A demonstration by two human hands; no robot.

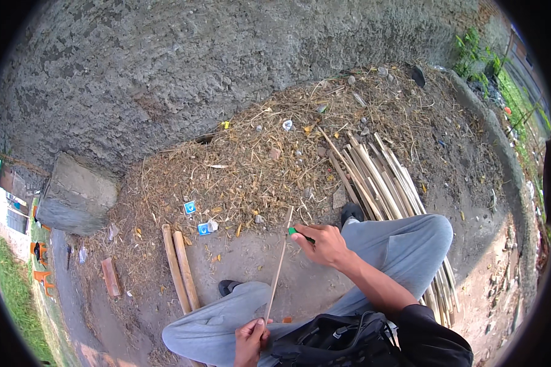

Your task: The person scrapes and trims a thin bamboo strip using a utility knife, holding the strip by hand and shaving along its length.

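A thin, pale strip of wood or bamboo [278, 269] slants upward from my lap, out over the ground between my knees. Its near end is pinched in the fingers of my left hand [250, 344], low by my left thigh. My right hand [324, 246] is closed around a small green object [293, 231] beside the strip's far end. Only a bit of green shows past the fingers, so its kind is hidden. Whether it touches the strip, I cannot tell. By my right leg lies a pile of long split strips [379, 177], running partly under that leg.
Two thick split poles [179, 266] lie by my left knee, with a red brick [111, 276] farther left. A rough grey wall [196, 61] rises ahead, a concrete block [78, 192] at its left. Dry litter and blue packets [204, 229] cover the dirt. A black bag [333, 342] sits at my lap.
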